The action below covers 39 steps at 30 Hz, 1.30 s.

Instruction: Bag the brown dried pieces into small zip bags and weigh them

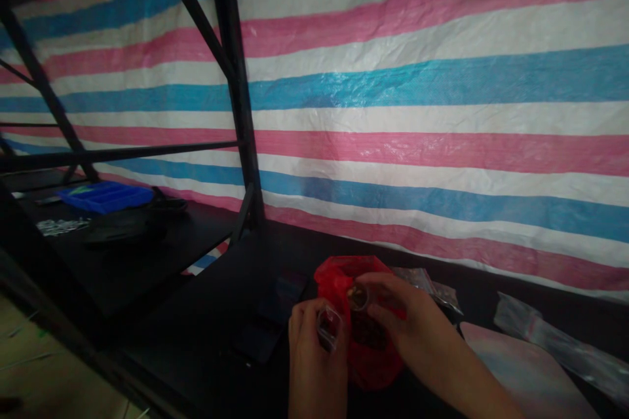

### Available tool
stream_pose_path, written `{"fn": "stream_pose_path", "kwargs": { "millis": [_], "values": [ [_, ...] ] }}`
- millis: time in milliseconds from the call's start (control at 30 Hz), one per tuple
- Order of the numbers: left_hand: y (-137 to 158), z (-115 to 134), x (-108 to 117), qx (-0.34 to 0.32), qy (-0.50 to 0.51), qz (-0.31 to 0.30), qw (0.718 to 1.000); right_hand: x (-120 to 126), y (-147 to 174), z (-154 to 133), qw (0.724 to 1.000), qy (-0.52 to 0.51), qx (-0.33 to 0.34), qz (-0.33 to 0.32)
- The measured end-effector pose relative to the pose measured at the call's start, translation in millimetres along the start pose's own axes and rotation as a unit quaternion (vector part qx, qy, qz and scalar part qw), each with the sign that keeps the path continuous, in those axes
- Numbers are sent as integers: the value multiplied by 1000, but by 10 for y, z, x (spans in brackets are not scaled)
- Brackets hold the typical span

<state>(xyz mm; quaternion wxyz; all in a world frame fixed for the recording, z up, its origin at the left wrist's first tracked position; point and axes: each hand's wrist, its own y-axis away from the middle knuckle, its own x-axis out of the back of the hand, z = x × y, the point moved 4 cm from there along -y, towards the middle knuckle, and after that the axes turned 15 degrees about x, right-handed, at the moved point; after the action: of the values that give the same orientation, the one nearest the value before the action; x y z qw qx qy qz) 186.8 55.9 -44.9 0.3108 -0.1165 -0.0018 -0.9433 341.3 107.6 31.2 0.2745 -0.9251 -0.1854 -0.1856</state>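
Note:
A red bag (376,366) lies on the black tabletop with small dark pieces inside it; I cannot make out their kind. Over its opening, my right hand (396,304) pinches a small clear round container (358,298) with a few brownish-gold pieces in it. To the left, my left hand (314,334) is closed around a small clear plastic bag (329,327), its mouth held open towards me. This hand is beside the red bag's left edge. Whatever the clear bag contains, if anything, is too dim to tell.
Behind the red bag lie small clear packets (427,285). At the right are a pale, rounded flat sheet (525,366) and a crumpled clear plastic bag (555,337). A black post (238,91) rises at the back left. Beyond it, a blue compartment tray (105,198) sits on another shelf.

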Motion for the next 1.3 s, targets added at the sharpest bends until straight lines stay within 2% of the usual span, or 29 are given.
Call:
{"fn": "stream_pose_path", "kwargs": {
  "millis": [167,267,467,600,700,800,867,967,1067,1200,1300],
  "values": [
    [35,101,-18,34,30,1,999,-217,-45,-293,992,45,101,-59],
    [47,106,-23,40,34,-5,999,-297,-48,-278,987,48,128,-80],
    [49,116,-17,43,34,-15,998,-302,-30,-307,982,69,159,-80],
    [38,80,8,32,40,-4,999,-240,-40,-368,987,78,130,-60],
    [20,23,31,4,20,4,1000,-73,-49,-391,987,106,116,-23],
    [28,8,72,-35,2,54,998,136,-32,-283,986,141,83,23],
    [53,21,101,-53,17,104,993,201,-1,-125,985,168,42,22],
    [97,47,109,-99,43,143,984,136,53,64,984,175,12,-13],
    [103,29,95,-154,58,152,975,-10,97,14,990,134,11,-38],
    [-9,-86,55,-113,82,149,979,-178,152,-293,996,17,-18,-91],
    [-18,-69,-1,-87,68,158,981,-196,172,-425,993,8,-30,-111]
  ]
}}
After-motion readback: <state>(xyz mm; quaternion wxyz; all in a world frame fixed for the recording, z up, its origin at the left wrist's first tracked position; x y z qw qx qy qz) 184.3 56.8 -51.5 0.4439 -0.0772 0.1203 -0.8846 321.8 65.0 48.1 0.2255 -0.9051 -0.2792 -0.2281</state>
